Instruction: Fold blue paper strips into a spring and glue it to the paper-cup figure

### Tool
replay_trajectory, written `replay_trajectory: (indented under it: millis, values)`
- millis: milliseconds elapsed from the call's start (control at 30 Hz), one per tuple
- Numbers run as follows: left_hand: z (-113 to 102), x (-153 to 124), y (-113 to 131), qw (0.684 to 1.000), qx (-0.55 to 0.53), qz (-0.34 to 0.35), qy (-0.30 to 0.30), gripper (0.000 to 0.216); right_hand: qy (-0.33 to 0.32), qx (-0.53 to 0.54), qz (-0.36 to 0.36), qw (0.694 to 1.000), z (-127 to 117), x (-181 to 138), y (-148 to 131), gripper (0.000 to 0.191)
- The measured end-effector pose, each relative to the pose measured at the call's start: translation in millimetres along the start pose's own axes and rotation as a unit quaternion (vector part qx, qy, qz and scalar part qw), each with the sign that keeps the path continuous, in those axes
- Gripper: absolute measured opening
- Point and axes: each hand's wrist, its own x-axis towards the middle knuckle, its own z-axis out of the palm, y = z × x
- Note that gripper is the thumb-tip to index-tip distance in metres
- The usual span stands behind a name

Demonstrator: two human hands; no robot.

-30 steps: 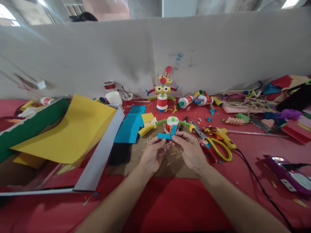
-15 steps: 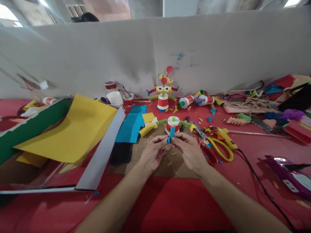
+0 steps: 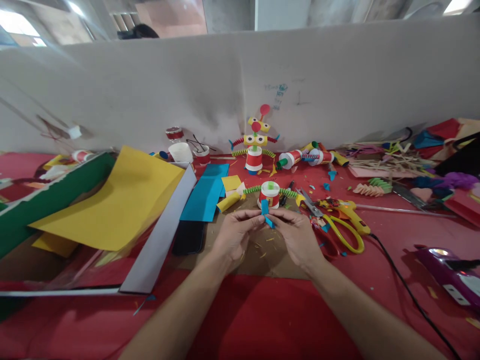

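Note:
A small blue paper strip (image 3: 265,207) is pinched between my two hands, with one end bent or folded down to the lower right. My left hand (image 3: 240,231) grips it from the left, thumb and finger closed. From the other side my right hand (image 3: 294,231) holds it the same way. Just beyond the fingers stands a red and white paper cup figure (image 3: 270,194) with green folded paper arms and yellow ends. A yellow paper tube (image 3: 228,202) lies left of it. Under the hands is a brown cardboard sheet (image 3: 247,262) strewn with yellow scraps.
Yellow-handled scissors (image 3: 347,235) and a yellow glue gun (image 3: 350,215) with a black cord lie at right, near a purple power strip (image 3: 446,275). Left are blue paper (image 3: 204,195), a phone (image 3: 188,237) and a box with yellow paper (image 3: 112,200). Finished-looking cup figures (image 3: 254,159) stand behind.
The blue strip's lower end, which was folded close at the fingers, now sticks out to the lower right. Both hands stay together on it. The whole view has shifted slightly.

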Motion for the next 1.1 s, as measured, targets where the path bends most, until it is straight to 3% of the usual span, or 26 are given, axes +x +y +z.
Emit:
replay_trajectory:
  millis: [167, 400, 533, 933, 1100]
  values:
    - [-3.6, 4.2, -3.7, 1.000, -0.002, 0.009, 0.004, 0.016, -0.031, -0.052, -0.048, 0.997, -3.0, 0.7, -1.5, 0.016]
    - [-2.2, 4.6, -8.4, 0.997, -0.031, 0.040, 0.059, 0.017, -0.050, -0.009, -0.020, 0.998, -2.0, -2.1, 0.9, 0.038]
    - [1.1, 2.4, -10.6, 0.996, -0.058, 0.040, 0.047, 0.017, -0.007, -0.023, -0.010, 1.000, -1.6, -1.3, 3.1, 0.025]
    - [8.9, -2.2, -6.8, 0.997, -0.054, 0.029, 0.040, 0.015, 0.012, -0.020, -0.022, 0.999, -1.7, -1.3, 2.9, 0.017]
    - [11.5, -6.2, -6.5, 0.999, -0.018, 0.037, -0.020, 0.022, 0.025, -0.003, -0.030, 0.999, -1.6, 0.0, 1.9, 0.015]
